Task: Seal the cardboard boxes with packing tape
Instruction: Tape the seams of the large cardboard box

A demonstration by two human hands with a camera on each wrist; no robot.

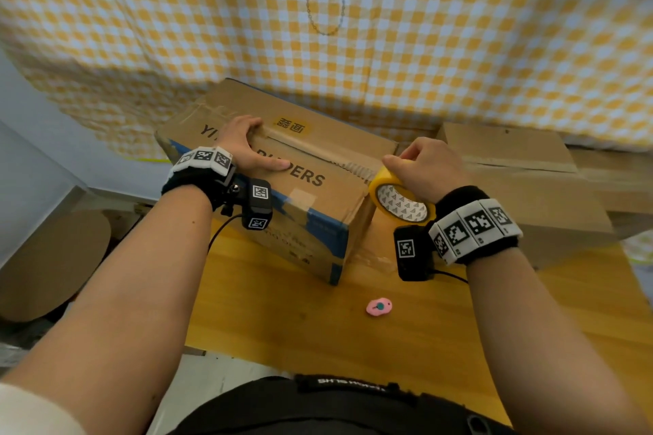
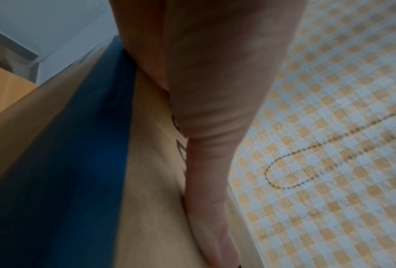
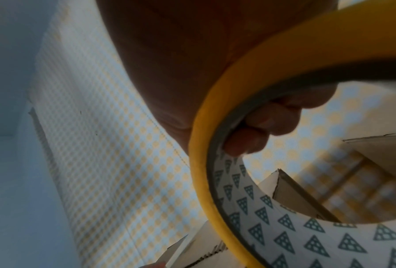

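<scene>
A brown cardboard box [image 1: 318, 212] with a blue stripe and black lettering stands on the wooden table [image 1: 318, 321]. My left hand [image 1: 247, 146] lies flat on its top, fingers at the centre seam, thumb stretched along the lid; the left wrist view shows that thumb [image 2: 206, 199] pressed on the cardboard box [image 2: 146, 199]. My right hand [image 1: 427, 166] grips a yellow tape roll [image 1: 399, 199] at the box's right end. A strip of tape [image 1: 318, 148] runs along the seam from the roll toward my left hand. In the right wrist view my fingers [image 3: 261, 130] curl inside the tape roll [image 3: 201, 163].
A small pink cutter [image 1: 378, 306] lies on the table in front of the box. Further cardboard boxes [image 1: 512, 148] sit to the right. A yellow checked curtain [image 1: 353, 11] hangs right behind. The table's left edge drops off beside the box.
</scene>
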